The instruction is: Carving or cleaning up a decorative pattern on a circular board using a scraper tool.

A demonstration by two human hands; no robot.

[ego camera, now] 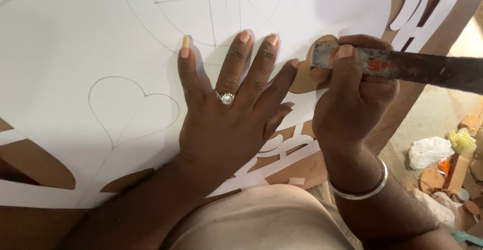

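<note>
White sheet (65, 53) under one left hand (226, 114); right hand (352, 94) grips one tool (402, 66).

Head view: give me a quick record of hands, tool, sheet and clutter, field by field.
left hand: flat on the white sheet, fingers spread, ring on
right hand: gripping a metal tool, bangle on wrist
tool: worn, red paint traces, tip at a cut-out edge
sheet: pencilled heart and arcs, shapes cut out, brown board beneath
floor right: scraps
</note>
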